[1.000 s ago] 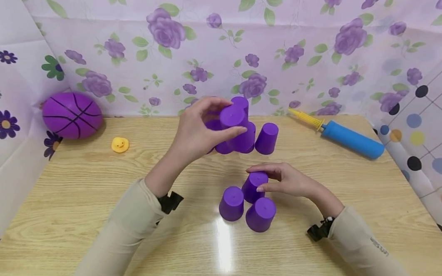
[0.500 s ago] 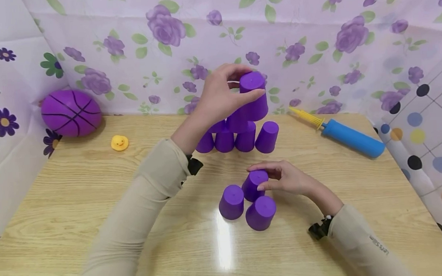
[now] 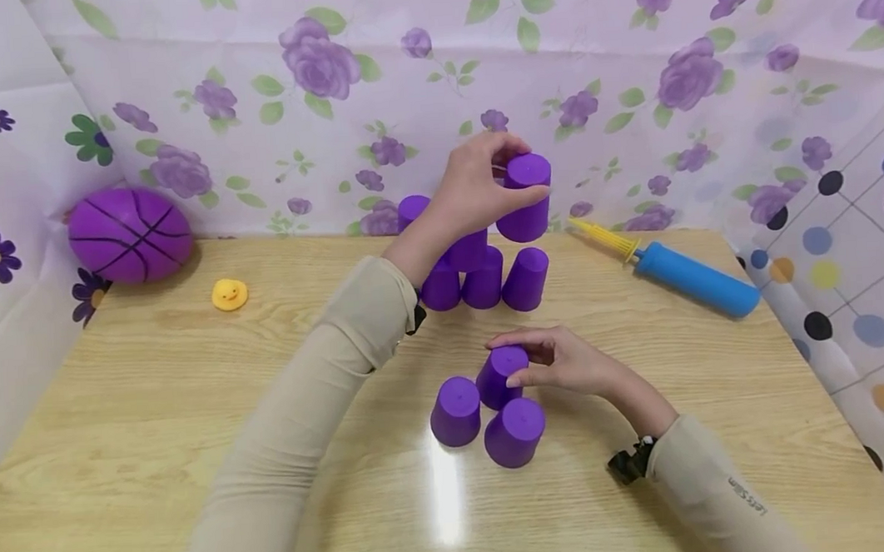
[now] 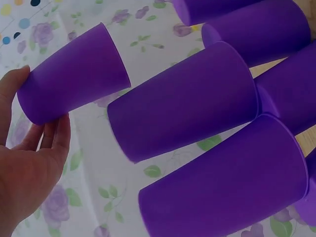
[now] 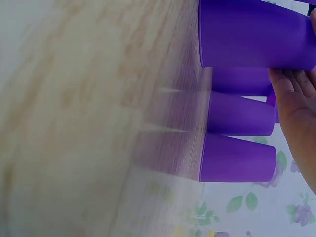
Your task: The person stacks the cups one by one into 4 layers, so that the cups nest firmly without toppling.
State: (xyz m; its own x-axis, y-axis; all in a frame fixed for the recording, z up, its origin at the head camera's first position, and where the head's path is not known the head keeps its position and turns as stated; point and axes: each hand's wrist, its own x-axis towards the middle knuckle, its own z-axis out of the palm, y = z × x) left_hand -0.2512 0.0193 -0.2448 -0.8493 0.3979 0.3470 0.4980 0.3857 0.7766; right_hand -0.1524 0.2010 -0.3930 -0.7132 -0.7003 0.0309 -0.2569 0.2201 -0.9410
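My left hand (image 3: 476,182) grips an upside-down purple cup (image 3: 525,213) near its narrow base, in the air above the right end of a stack of purple cups. The left wrist view shows this held cup (image 4: 74,76) apart from two second-row cups, the nearer one (image 4: 182,101) beside it. Partly covered by my left forearm, the stack's bottom row includes a right-end cup (image 3: 525,280) with nothing on top. Closer to me, my right hand (image 3: 570,361) holds another upside-down cup (image 3: 498,381) on the table. Touching or close to it stand a left cup (image 3: 455,413) and a front cup (image 3: 515,433).
On the wooden table (image 3: 157,424), a yellow toy duck (image 3: 230,295) sits at the left and a purple ball (image 3: 131,235) at the back left corner. A blue hand pump (image 3: 697,279) with a yellow end lies at the back right. Flowered cloth (image 3: 314,133) rises behind.
My left hand has lifted from among the stacked cups and moved right with its cup. The right hand keeps its hold on the nearer cup. The head view has shifted slightly.
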